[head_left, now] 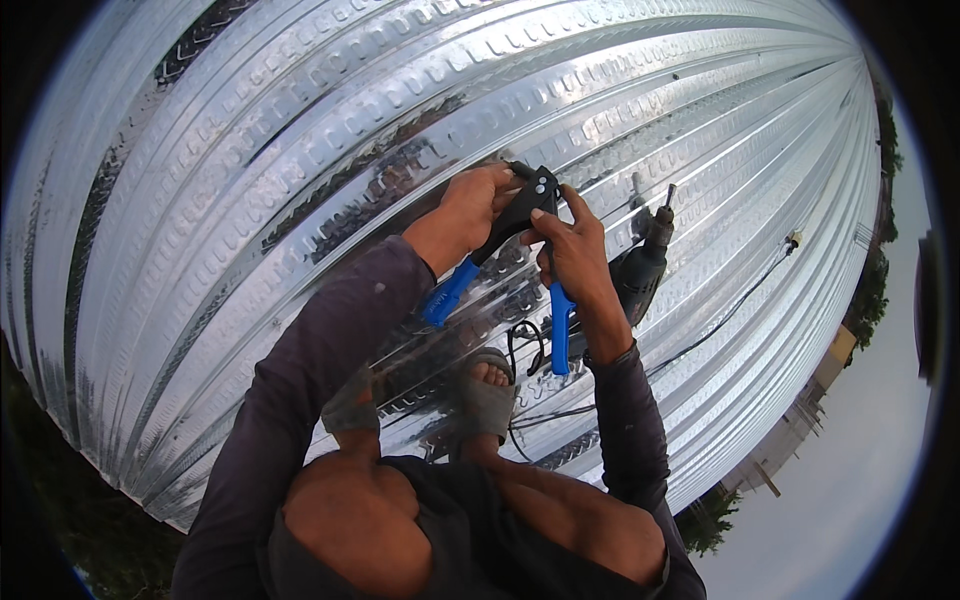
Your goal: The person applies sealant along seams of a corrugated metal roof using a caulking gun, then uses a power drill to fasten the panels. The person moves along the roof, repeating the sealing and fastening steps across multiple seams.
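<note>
A hand riveter [517, 217] with a black body and two blue-gripped handles is held up in front of me, its handles spread apart and pointing down toward my feet. My left hand [466, 212] is closed at the tool's upper left side, fingertips by its nose; whether they also pinch a small rivet is hidden. My right hand [578, 252] grips the right side, thumb pressed on the black body and fingers behind it. Just right of that wrist, a dark power drill [643, 262] lies on the metal sheet with its bit pointing away.
Ribbed, shiny metal roofing sheets [560, 75] spread all around under me. A black cable [722, 322] runs across the ribs to a plug joint [793, 241] on the right. My sandalled feet [487, 392] stand below the riveter. The roof's edge curves along the right, with trees beyond.
</note>
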The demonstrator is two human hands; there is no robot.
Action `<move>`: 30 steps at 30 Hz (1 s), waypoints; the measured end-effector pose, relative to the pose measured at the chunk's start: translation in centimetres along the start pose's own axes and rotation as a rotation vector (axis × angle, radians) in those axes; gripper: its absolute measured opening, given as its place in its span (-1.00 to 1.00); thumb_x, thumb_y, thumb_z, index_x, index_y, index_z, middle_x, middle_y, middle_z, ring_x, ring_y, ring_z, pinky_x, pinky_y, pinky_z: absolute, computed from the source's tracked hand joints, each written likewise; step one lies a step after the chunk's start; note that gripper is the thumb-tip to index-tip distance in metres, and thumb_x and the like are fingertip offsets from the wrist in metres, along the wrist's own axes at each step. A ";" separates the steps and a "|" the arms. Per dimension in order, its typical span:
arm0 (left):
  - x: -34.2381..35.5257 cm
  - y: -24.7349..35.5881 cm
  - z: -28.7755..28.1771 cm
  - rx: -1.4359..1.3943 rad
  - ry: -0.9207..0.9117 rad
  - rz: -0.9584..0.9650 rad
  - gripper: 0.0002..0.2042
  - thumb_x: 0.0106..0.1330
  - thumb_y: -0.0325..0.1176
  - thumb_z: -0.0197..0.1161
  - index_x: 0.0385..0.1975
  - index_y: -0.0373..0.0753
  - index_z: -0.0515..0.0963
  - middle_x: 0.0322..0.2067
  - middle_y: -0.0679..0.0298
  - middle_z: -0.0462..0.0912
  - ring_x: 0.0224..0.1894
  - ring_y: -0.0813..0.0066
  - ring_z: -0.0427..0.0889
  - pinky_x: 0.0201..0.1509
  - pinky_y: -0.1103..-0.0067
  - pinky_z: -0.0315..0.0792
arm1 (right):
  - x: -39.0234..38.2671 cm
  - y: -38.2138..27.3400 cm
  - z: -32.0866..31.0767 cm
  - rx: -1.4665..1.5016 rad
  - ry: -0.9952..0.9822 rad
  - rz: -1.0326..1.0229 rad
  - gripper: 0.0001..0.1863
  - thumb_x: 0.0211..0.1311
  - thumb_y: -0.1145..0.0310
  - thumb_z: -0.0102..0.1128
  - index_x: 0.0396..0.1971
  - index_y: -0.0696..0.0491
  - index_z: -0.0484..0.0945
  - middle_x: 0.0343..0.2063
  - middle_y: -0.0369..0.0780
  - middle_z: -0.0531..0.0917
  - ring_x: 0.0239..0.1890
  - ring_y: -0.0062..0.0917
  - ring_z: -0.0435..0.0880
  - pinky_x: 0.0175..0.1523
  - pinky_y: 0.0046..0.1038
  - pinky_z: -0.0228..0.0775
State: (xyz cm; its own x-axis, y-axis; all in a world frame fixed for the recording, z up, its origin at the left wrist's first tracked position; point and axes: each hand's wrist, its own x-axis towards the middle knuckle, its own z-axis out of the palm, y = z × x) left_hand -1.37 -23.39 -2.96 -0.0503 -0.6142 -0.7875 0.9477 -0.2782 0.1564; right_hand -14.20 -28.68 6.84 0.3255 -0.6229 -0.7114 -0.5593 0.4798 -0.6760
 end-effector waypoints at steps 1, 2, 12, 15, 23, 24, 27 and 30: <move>-0.1 0.0 0.0 -0.008 -0.018 0.011 -0.75 0.48 -0.43 0.04 0.07 -0.32 0.52 -0.04 0.14 0.66 0.04 0.31 0.62 0.20 0.37 0.47 | 0.1 -0.2 -0.1 -0.010 -0.003 0.002 -0.16 0.35 0.40 0.18 0.47 0.36 -0.06 -0.52 -0.08 0.66 -0.77 -0.60 0.47 -0.72 -0.52 0.25; -0.2 -0.1 -0.1 -0.015 -0.034 0.022 -0.74 0.48 -0.42 0.04 0.07 -0.32 0.52 -0.05 0.15 0.66 0.04 0.32 0.61 0.19 0.38 0.47 | 0.1 -0.4 -0.1 -0.018 -0.007 0.006 -0.16 0.34 0.40 0.18 0.47 0.36 -0.06 -0.53 -0.08 0.66 -0.77 -0.60 0.47 -0.72 -0.52 0.25; -5.0 -0.8 -3.8 0.457 -0.058 0.089 -0.66 0.55 -0.18 0.06 -0.05 -0.34 0.63 -0.23 0.17 0.73 -0.22 0.40 0.68 -0.08 0.46 0.52 | 1.1 -1.7 2.1 -0.140 0.001 -0.010 -0.17 0.31 0.38 0.21 0.40 0.48 0.00 -0.50 -0.04 0.68 -0.62 -0.46 0.64 -0.60 -0.44 0.40; -7.0 -1.6 -5.5 0.831 0.057 0.363 -0.59 0.52 -0.07 0.08 -0.14 -0.34 0.66 -0.37 0.15 0.73 -0.35 0.37 0.69 -0.19 0.43 0.50 | 1.8 -1.1 4.5 -0.294 0.161 -0.073 -0.22 0.31 0.37 0.19 0.34 0.56 0.06 -0.49 0.03 0.69 -0.53 -0.32 0.72 -0.47 -0.34 0.51; -6.9 -0.9 -7.7 1.074 0.191 0.319 -0.51 0.43 0.07 0.12 -0.39 -0.29 0.70 -0.67 0.23 0.66 -0.52 0.25 0.71 -0.29 0.32 0.50 | 1.2 -0.8 7.1 -0.328 0.315 -0.037 -0.24 0.27 0.34 0.21 0.36 0.45 0.18 -0.40 -0.03 0.66 -0.38 -0.48 0.67 -0.35 -0.43 0.54; -6.7 -0.4 -8.2 1.060 0.200 0.325 -0.52 0.42 0.07 0.13 -0.39 -0.29 0.70 -0.66 0.22 0.66 -0.52 0.25 0.71 -0.29 0.32 0.50 | 0.0 -1.9 8.3 -0.199 0.273 0.063 -0.24 0.26 0.35 0.21 0.38 0.41 0.19 -0.41 -0.07 0.64 -0.41 -0.50 0.65 -0.39 -0.45 0.51; -7.0 0.0 -8.0 0.984 0.220 0.300 -0.52 0.40 0.05 0.16 -0.42 -0.31 0.71 -0.66 0.19 0.67 -0.52 0.24 0.71 -0.29 0.32 0.50 | -5.2 -4.6 10.4 0.081 0.140 0.216 -0.40 0.21 0.41 0.20 0.25 0.29 0.36 -0.48 -0.17 0.58 -0.57 -0.58 0.55 -0.55 -0.50 0.36; -7.1 -1.1 -7.6 1.052 0.238 0.400 -0.51 0.38 0.06 0.18 -0.44 -0.33 0.72 -0.65 0.16 0.68 -0.52 0.20 0.72 -0.29 0.29 0.51 | -4.3 -2.3 11.0 0.156 0.216 0.125 -0.68 0.21 0.44 0.17 -0.08 0.26 0.46 -0.52 -0.18 0.56 -0.64 -0.61 0.50 -0.61 -0.50 0.27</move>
State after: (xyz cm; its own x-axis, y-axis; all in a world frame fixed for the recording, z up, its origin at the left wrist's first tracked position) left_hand 0.35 -13.07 -2.08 0.3616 -0.6735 -0.6447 0.1445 -0.6427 0.7524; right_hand -5.95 -20.33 9.30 0.0817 -0.6621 -0.7449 -0.4558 0.6399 -0.6187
